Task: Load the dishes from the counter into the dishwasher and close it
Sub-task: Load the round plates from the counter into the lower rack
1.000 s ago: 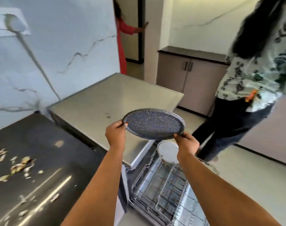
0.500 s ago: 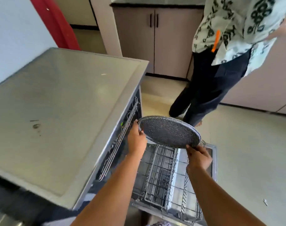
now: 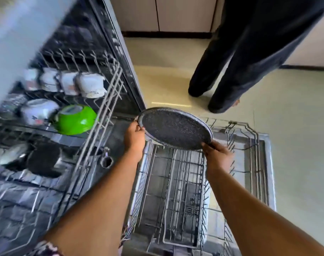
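Speckled plate now lowered over pulled-out lower rack, tilted, both hands gripping

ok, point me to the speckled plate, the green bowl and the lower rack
speckled plate (image 3: 176, 129): head view, centre of its dark face
green bowl (image 3: 78, 121): head view, its outer side
lower rack (image 3: 177, 183): head view, bare wire floor

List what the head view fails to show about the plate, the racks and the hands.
- Speckled plate: underside faces away.
- Lower rack: far part hidden behind plate; near end cut off by bottom edge.
- Upper rack: left dishes motion-blurred.
- Left hand, right hand: fingertips under the rim hidden.
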